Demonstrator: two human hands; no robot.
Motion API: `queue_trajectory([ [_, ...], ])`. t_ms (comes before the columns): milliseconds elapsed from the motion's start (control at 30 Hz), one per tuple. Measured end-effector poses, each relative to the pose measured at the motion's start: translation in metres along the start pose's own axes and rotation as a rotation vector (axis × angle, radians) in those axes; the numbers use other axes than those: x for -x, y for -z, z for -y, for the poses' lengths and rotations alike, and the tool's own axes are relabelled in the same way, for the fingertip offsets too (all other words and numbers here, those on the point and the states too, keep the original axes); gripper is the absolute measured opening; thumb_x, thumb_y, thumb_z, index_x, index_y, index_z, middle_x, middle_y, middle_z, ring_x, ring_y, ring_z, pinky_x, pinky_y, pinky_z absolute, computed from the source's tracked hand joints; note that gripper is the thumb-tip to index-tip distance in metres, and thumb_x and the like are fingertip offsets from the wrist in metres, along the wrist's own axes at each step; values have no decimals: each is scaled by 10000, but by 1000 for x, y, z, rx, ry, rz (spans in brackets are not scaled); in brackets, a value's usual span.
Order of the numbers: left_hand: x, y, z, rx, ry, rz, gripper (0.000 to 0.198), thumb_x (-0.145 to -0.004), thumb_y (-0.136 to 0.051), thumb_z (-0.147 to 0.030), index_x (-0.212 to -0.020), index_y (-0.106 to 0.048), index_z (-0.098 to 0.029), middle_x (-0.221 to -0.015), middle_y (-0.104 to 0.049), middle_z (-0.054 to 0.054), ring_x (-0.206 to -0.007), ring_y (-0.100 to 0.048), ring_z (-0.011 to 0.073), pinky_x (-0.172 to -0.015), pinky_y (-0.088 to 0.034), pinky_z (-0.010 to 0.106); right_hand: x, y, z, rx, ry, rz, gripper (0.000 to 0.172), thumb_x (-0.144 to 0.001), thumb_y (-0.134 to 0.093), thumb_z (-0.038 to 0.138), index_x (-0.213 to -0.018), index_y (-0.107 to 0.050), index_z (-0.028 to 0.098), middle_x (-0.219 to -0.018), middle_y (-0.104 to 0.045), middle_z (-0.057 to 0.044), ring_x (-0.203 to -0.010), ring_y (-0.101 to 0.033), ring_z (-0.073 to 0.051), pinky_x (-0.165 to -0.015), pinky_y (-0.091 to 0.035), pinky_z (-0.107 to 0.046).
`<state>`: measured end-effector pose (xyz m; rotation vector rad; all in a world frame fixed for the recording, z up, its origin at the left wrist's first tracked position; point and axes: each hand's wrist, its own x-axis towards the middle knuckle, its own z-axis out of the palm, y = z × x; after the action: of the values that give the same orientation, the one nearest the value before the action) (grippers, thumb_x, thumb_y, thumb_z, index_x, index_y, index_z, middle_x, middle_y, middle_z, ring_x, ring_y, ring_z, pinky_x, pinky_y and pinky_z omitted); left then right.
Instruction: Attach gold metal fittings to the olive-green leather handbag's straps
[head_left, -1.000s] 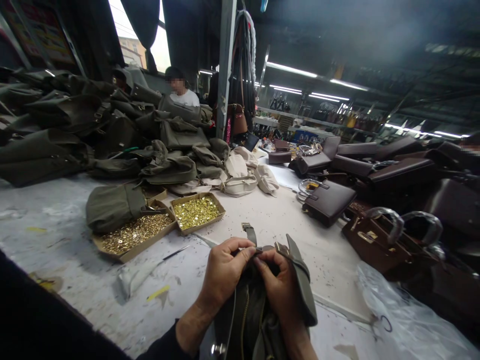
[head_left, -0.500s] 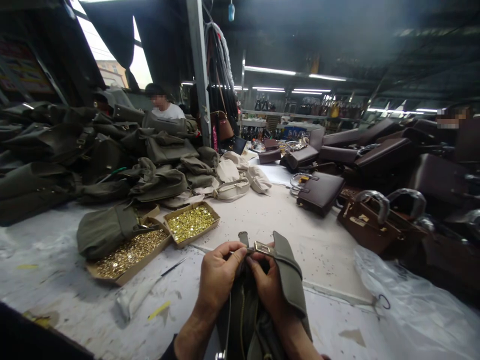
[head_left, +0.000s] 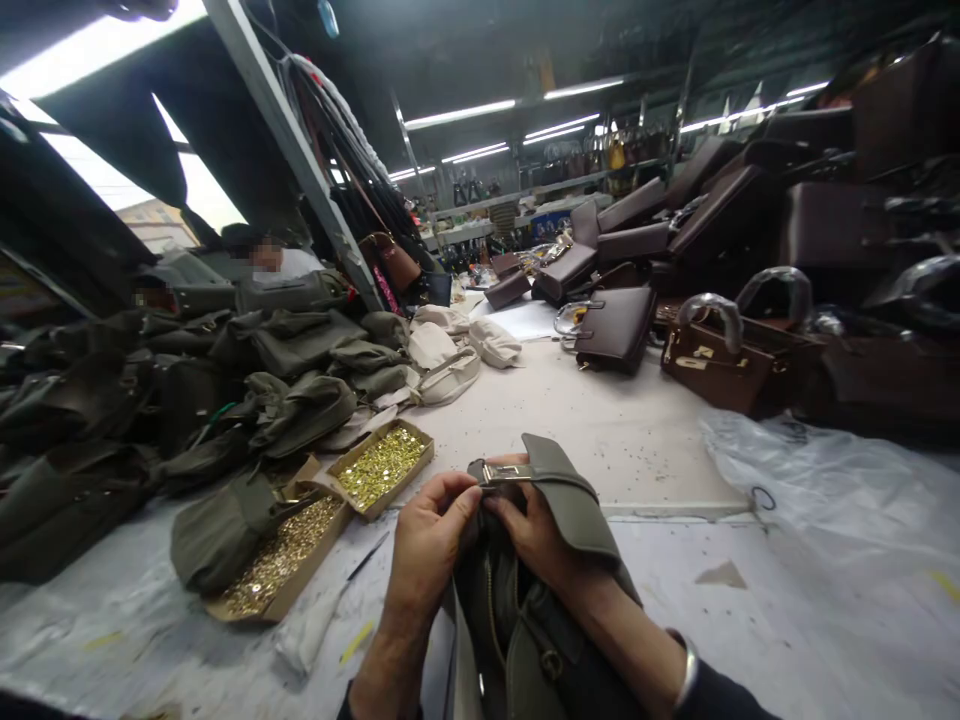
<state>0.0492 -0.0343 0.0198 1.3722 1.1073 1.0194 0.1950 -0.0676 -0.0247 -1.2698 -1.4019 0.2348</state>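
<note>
Olive bag (head_left: 525, 630) stands upright at the near tabletop (head_left: 585, 420) edge, left hand (head_left: 429, 540) and right hand (head_left: 538, 535) both pinching its strap (head_left: 570, 495) at the metal buckle (head_left: 504, 472), which looks seated but not yet released.

legible text: none in this view.
olive bag (head_left: 525, 620): no print, tag or number that can be read.
metal buckle (head_left: 506, 472): any stamp is too small to tell.
brown handbag (head_left: 739, 375): gold plate on the front, mark not readable.
cardboard tray (head_left: 405, 485): walls plain, no label seen.
</note>
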Motion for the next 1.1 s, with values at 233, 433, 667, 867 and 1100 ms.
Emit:
queue_trajectory([
  [233, 3, 3, -13, -109, 50, 103, 410, -682, -806, -322, -1027, -661, -152, -975, -738, 61, -910, -672, 195, -826, -510, 266, 0, -3, -5, 23, -68, -39, 286, -840, -685, 250, -1121, -729, 222, -1076, -746, -66, -1036, -661, -276, -1010, -480, -441],
  [433, 4, -3, -10, -211, -27, 71, 293, -724, -704, -252, -993, -627, -166, -919, -706, 30, -864, -657, 187, -782, -494, 271, -4, -1, 3, -193, -107, -41, 260, -835, -701, 196, -1078, -757, 270, -1092, -750, -31, -1086, -665, -255, -1059, -452, -442],
  [667, 3, -7, -9, -291, -47, -9, 302, -700, -643, -204, -999, -623, -165, -907, -705, 25, -853, -641, 179, -773, -489, 262, -15, 19, 20, -296, -167, 111, 226, -861, -683, 99, -998, -769, 257, -979, -749, -5, -971, -680, -199, -934, -495, -346],
  [867, 3, -2, -8, -105, 93, 72, 409, -699, -745, -291, -1057, -598, -158, -851, -695, 12, -712, -603, 141, -642, -477, 221, -27, 28, 29, -94, -220, 182, 138, -865, -731, 113, -749, -699, 180, -726, -647, 14, -790, -614, -165, -740, -428, -284],
  [1100, 5, -2, -5, -195, 8, 68, 346, -751, -706, -304, -1057, -618, -169, -890, -700, 19, -790, -617, 167, -692, -481, 237, -31, 24, 28, -58, -291, 186, 151, -852, -752, 147, -725, -674, 170, -725, -645, 4, -779, -604, -170, -714, -402, -276],
])
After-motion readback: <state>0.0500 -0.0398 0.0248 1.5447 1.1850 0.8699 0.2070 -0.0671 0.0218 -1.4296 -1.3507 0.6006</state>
